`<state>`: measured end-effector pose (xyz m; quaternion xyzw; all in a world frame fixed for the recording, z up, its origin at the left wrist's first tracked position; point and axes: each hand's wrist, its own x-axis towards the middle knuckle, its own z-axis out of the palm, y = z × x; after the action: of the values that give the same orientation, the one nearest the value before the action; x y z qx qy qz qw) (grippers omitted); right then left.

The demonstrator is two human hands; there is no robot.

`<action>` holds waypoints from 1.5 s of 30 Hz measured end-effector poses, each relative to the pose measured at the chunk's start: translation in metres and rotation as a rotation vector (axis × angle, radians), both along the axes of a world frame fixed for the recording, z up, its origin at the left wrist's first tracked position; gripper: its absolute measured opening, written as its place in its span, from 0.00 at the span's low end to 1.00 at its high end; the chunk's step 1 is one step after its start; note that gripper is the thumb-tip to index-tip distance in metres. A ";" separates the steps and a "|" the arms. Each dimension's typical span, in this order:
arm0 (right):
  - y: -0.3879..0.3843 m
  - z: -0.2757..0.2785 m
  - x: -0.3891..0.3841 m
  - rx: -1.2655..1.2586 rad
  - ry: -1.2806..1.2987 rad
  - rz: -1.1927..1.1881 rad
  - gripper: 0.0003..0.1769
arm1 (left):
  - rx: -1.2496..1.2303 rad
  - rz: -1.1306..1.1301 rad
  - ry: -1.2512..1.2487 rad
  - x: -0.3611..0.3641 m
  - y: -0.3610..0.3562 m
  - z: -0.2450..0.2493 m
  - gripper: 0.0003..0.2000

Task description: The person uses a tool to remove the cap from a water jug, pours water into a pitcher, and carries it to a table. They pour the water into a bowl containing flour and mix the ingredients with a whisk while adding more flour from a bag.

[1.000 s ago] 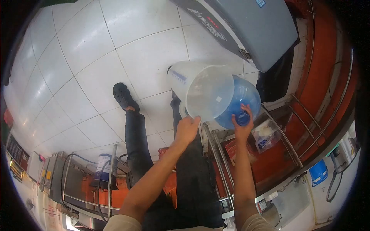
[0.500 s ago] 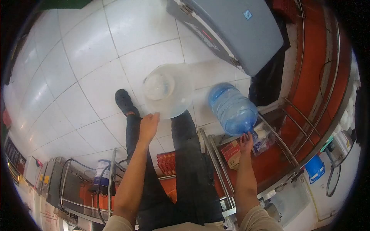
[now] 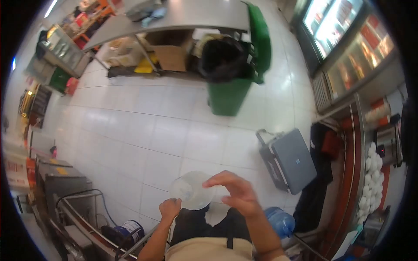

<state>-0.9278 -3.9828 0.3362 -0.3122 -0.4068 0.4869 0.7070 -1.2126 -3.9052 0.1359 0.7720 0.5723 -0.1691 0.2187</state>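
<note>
My left hand (image 3: 170, 209) pinches the near left rim of a translucent whitish basin (image 3: 198, 200), which hangs in front of my legs. Something pale shows inside it, too blurred to name. Beside the basin's right rim, my right hand (image 3: 237, 193) is raised with thumb and fingers apart and nothing between them; its fingertips overlap the rim in this view. To the right of that forearm a blue water jug (image 3: 278, 221) is on the floor, partly hidden by the arm.
A grey hard case (image 3: 294, 161) stands on the tiled floor at right. Farther off are an open green wheeled bin (image 3: 228, 98) and a steel table (image 3: 204, 13). A metal rail (image 3: 82, 213) and a blue-and-white bucket (image 3: 130, 230) lie to the left; glass-door fridges (image 3: 335, 26) stand back right.
My view has tilted up toward the room. The right hand has left the blue jug's neck and come up beside the basin. My left hand still holds the basin's rim.
</note>
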 end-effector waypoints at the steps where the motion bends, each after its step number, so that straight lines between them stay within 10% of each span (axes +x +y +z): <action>1: 0.018 0.057 -0.015 0.201 -0.013 0.075 0.18 | 0.023 0.025 -0.006 -0.016 0.013 0.023 0.22; 4: 0.079 0.175 -0.059 0.625 0.011 0.277 0.17 | 0.126 0.047 -0.026 -0.053 0.060 0.064 0.22; 8: 0.158 0.255 -0.127 1.519 -0.092 -0.166 0.09 | 0.160 0.233 -0.006 -0.106 0.114 0.077 0.23; 13: 0.208 0.263 -0.114 1.176 -0.490 -0.279 0.13 | 0.007 0.657 -0.089 -0.157 0.173 0.084 0.23; 16: 0.255 0.236 -0.087 0.776 -0.918 -0.466 0.15 | 0.092 0.716 -0.080 -0.229 0.212 -0.019 0.24; 19: 0.349 0.172 -0.061 0.280 -0.889 -0.481 0.22 | -0.048 0.903 0.018 -0.213 0.273 0.025 0.24; 22: 0.437 0.055 -0.025 -0.270 -0.925 -0.192 0.24 | 0.054 1.029 0.072 -0.217 0.315 0.043 0.25; 24: 0.460 -0.050 -0.012 -0.577 -1.498 -0.062 0.22 | 0.168 1.087 0.106 -0.216 0.351 0.062 0.26; 26: 0.493 -0.082 -0.010 -0.908 -1.628 0.690 0.24 | 0.232 1.170 0.017 -0.244 0.389 0.043 0.26; 29: 0.552 -0.100 -0.024 -0.710 -1.198 0.660 0.24 | 0.325 1.356 -0.284 -0.253 0.437 0.059 0.25; 36: 0.734 -0.068 -0.041 -0.432 -1.315 0.333 0.22 | 0.389 1.620 -1.075 -0.234 0.612 0.111 0.23; 45: 0.885 -0.085 -0.065 -0.611 -1.387 0.243 0.22 | 0.411 1.406 -1.591 -0.199 0.864 0.164 0.17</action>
<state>-0.9929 -3.0980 0.2516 -0.6808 -0.6362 0.3447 0.1140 -1.4112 -3.0412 0.3002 0.1810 0.5986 0.6431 0.4419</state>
